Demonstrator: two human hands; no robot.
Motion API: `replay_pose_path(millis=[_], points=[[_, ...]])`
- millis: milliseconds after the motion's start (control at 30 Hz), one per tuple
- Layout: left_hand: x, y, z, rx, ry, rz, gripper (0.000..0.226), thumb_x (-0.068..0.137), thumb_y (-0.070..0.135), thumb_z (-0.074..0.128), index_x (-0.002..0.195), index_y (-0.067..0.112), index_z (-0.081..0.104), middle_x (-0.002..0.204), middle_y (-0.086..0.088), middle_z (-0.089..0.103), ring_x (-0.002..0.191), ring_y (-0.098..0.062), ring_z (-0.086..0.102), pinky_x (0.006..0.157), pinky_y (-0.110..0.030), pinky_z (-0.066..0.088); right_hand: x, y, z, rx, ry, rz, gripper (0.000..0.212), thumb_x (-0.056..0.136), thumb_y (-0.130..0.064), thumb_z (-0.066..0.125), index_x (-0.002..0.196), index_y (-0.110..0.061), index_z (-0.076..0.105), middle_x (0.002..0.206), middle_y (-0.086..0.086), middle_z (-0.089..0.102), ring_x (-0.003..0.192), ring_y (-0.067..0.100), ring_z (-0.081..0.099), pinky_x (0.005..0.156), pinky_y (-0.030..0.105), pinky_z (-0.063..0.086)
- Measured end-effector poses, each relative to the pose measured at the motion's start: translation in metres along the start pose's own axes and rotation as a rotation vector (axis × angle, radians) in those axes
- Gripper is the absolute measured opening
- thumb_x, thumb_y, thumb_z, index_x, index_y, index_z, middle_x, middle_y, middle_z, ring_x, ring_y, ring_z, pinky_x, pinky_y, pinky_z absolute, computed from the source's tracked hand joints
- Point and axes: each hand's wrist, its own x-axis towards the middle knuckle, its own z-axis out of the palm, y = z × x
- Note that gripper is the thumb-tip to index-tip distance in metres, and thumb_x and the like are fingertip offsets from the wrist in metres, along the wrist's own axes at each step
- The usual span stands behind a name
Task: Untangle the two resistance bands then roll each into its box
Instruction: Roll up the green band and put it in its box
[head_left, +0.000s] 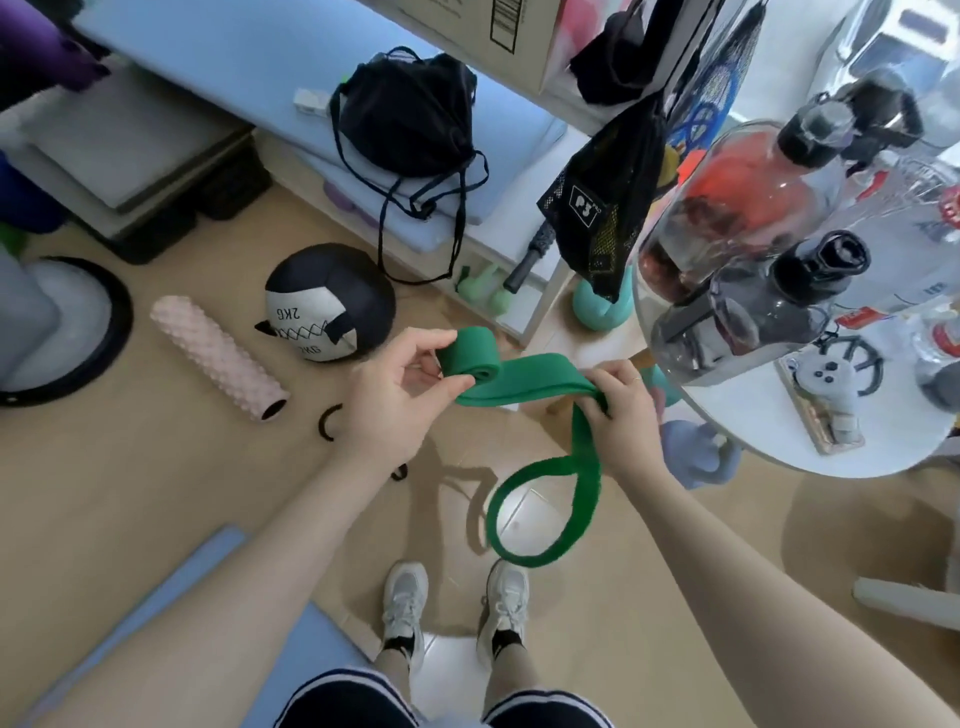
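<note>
Both hands hold a green resistance band (524, 374) above the floor (156, 467): the left hand (395, 384) pinches its rolled-up end between thumb and fingers, the right hand (618, 405) grips the flat stretch just beside the round counter (779, 457) edge, and the loose loop hangs over white sneakers (405, 603)

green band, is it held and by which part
Yes: left hand pinches the band's rolled end; right hand grips the flat stretch, loop hanging below.

Green band (524, 376) partly hidden under right hand (618, 415) fingers (605, 375).
</note>
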Motion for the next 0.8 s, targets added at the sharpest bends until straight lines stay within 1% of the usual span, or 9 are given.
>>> replay_pose_path(millis=[167, 267, 333, 433, 500, 600, 667, 733, 800], points=[[-0.004, -0.049, 0.006, 0.177, 0.099, -0.032, 0.034, 0.068, 0.024, 0.069, 0.101, 0.027, 0.06, 0.084, 0.016, 0.057, 0.073, -0.018, 0.058, 0.077, -0.039, 0.053, 0.008, 0.017, 0.076, -0.022, -0.133, -0.08, 0.029, 0.09, -0.013, 0.055, 0.118, -0.012, 0.061, 0.095, -0.002, 0.038, 0.079, 0.018, 0.046, 0.067, 0.03, 0.037], [-0.004, -0.102, 0.01, 0.276, 0.131, -0.01, 0.037, 0.07, 0.022, 0.069, 0.106, 0.015, 0.064, 0.097, 0.017, 0.058, 0.075, -0.016, 0.057, 0.076, -0.032, 0.051, 0.006, 0.037, 0.149, -0.064, -0.319, -0.087, 0.03, 0.092, -0.011, 0.047, 0.122, -0.008, 0.054, 0.099, 0.006, 0.039, 0.084, 0.028, 0.049, 0.064, 0.034, 0.038], [-0.003, -0.149, 0.015, 0.324, 0.13, -0.034, 0.038, 0.07, 0.019, 0.071, 0.108, 0.012, 0.064, 0.097, 0.014, 0.059, 0.076, -0.015, 0.057, 0.077, -0.022, 0.048, 0.003, 0.058, 0.208, -0.081, -0.432, -0.087, 0.035, 0.093, -0.006, 0.041, 0.128, -0.007, 0.047, 0.11, 0.012, 0.042, 0.096, 0.032, 0.049, 0.073, 0.04, 0.044], [-0.005, -0.237, 0.031, 0.428, 0.081, -0.099, 0.037, 0.072, 0.009, 0.076, 0.108, 0.009, 0.065, 0.094, 0.004, 0.061, 0.074, -0.016, 0.056, 0.072, -0.006, 0.041, 0.003, 0.103, 0.294, -0.128, -0.486, -0.099, 0.046, 0.09, -0.002, 0.04, 0.136, -0.009, 0.042, 0.116, 0.015, 0.046, 0.101, 0.034, 0.048, 0.085, 0.041, 0.042], [-0.01, -0.301, 0.048, 0.481, 0.04, -0.137, 0.036, 0.072, 0.006, 0.076, 0.106, 0.006, 0.066, 0.096, -0.002, 0.064, 0.072, -0.015, 0.053, 0.07, -0.003, 0.037, 0.005, 0.143, 0.344, -0.153, -0.446, -0.035, 0.048, 0.09, 0.0, 0.041, 0.137, -0.009, 0.043, 0.117, 0.016, 0.05, 0.104, 0.034, 0.047, 0.087, 0.036, 0.037], [-0.018, -0.4, 0.082, 0.524, -0.066, -0.147, 0.035, 0.071, 0.003, 0.075, 0.105, 0.003, 0.066, 0.093, -0.004, 0.064, 0.073, -0.015, 0.051, 0.072, -0.003, 0.035, 0.01, 0.214, 0.41, -0.09, -0.434, 0.097, 0.041, 0.091, 0.0, 0.044, 0.131, -0.006, 0.049, 0.113, 0.016, 0.051, 0.102, 0.031, 0.05, 0.079, 0.025, 0.032], [-0.02, -0.461, 0.109, 0.543, -0.15, -0.144, 0.034, 0.073, 0.004, 0.074, 0.106, 0.002, 0.065, 0.097, -0.007, 0.066, 0.079, -0.017, 0.05, 0.074, -0.009, 0.038, 0.015, 0.263, 0.448, -0.08, -0.464, 0.118, 0.034, 0.09, -0.003, 0.049, 0.124, -0.004, 0.053, 0.111, 0.016, 0.051, 0.1, 0.032, 0.052, 0.076, 0.029, 0.035], [-0.016, -0.516, 0.134, 0.571, -0.235, -0.097, 0.034, 0.074, 0.005, 0.073, 0.107, 0.001, 0.064, 0.103, -0.01, 0.066, 0.083, -0.022, 0.052, 0.077, -0.03, 0.047, 0.023, 0.308, 0.479, -0.069, -0.446, 0.132, 0.033, 0.09, -0.005, 0.052, 0.123, -0.003, 0.053, 0.111, 0.017, 0.052, 0.1, 0.034, 0.053, 0.079, 0.033, 0.038], [-0.007, -0.559, 0.155, 0.603, -0.277, -0.053, 0.034, 0.075, 0.006, 0.072, 0.108, 0.001, 0.064, 0.107, -0.011, 0.067, 0.084, -0.022, 0.051, 0.077, -0.035, 0.047, 0.033, 0.345, 0.504, -0.063, -0.396, 0.14, 0.035, 0.089, -0.006, 0.055, 0.123, -0.002, 0.053, 0.111, 0.018, 0.053, 0.099, 0.034, 0.053, 0.081, 0.034, 0.039]])
